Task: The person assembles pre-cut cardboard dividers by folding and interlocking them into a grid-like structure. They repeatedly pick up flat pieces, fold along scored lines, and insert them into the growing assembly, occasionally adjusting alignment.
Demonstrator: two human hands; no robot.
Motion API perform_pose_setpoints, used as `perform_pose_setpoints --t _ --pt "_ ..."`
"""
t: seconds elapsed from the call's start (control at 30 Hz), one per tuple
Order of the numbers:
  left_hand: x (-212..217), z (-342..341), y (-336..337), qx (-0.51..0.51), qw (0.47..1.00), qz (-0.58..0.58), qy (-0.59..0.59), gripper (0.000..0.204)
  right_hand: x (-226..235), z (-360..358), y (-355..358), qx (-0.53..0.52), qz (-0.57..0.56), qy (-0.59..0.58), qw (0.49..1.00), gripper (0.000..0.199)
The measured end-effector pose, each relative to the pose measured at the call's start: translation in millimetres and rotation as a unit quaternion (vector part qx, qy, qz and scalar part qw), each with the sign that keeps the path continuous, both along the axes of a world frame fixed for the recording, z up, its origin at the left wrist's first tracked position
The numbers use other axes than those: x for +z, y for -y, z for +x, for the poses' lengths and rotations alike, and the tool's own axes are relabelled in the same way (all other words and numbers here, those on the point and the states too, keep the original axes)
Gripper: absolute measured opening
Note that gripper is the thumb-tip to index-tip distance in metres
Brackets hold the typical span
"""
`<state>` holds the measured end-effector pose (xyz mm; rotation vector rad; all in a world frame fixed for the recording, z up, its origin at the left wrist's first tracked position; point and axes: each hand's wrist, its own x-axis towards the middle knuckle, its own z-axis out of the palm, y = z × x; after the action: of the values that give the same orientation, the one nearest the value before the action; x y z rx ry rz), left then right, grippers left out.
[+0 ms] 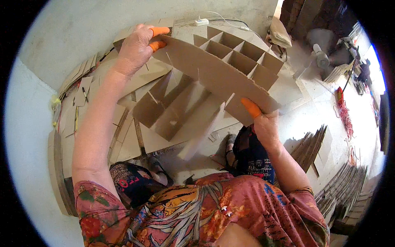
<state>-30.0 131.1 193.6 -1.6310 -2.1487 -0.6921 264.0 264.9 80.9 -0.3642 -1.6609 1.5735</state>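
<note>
A long brown cardboard strip [214, 68] is stretched between my hands, slanting from upper left down to the right. My left hand [142, 45] is closed on its far left end, and orange finger covers show on two fingers. At the near right end my right hand [265, 121] pinches the strip, one orange-covered finger along its face. Beyond the strip stands a cardboard divider grid [242, 51] of crossed pieces with square cells. Nearer to me, more upright cardboard strips [170, 107] cross each other; I cannot tell whether the held strip is joined to them.
Flat cardboard sheets [154, 76] lie beneath and to the left. A white power strip [201, 22] with a cable sits by the wall. Stacked cardboard strips [343, 191] stand at the right, near red string [345, 117]. A pen [85, 94] lies at the left.
</note>
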Motion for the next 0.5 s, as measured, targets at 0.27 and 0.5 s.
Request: perform_pose_setpoints --t 0.27,0.5 --pt "-5 -10 -7 -0.064 0.995 -0.046 0.057 0.04 -22 -3 -2 -0.011 0.027 0.031 0.999 0.022" --pt "-58 -16 -14 -0.053 0.994 -0.081 0.058 0.033 -56 -6 -1 0.012 0.009 0.093 0.996 0.02"
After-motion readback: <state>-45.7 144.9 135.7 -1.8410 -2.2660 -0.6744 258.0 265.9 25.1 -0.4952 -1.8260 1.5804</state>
